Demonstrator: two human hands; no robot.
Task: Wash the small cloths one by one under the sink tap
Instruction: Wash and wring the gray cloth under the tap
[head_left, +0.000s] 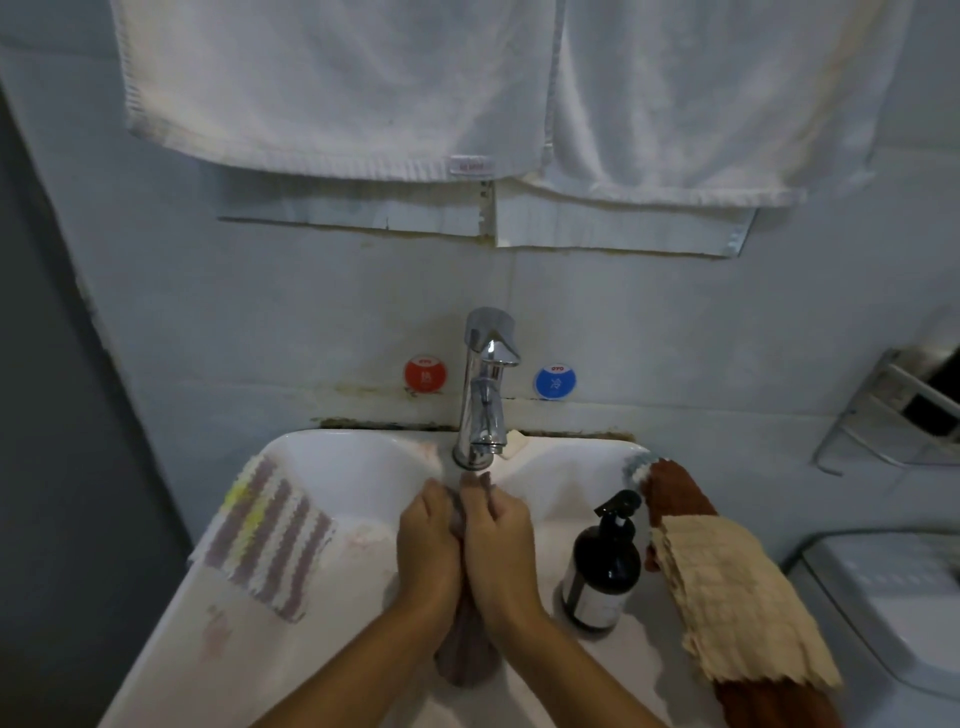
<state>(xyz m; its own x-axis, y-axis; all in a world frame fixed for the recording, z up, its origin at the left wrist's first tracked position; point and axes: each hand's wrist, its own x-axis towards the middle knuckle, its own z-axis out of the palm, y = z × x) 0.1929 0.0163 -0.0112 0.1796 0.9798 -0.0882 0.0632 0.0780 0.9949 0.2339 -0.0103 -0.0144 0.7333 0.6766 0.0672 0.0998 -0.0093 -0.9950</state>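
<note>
You hold a grey cloth (466, 657) under the tap (483, 395).
Your left hand (428, 551) and right hand (501, 551) both curl round it, pressed side by side over the sink (363, 467); its tail hangs below your wrists. A striped cloth (267, 540) lies on the left rim, a beige cloth (737, 597) on the right.

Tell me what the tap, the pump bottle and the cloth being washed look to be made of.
Tap: polished chrome-look metal, with bright mirror highlights.
Pump bottle: dark glossy plastic or glass, hard to tell which; black pump, pale label.
Grey cloth: soft fabric, limp and bunched between the left hand and right hand; likely wet.
</note>
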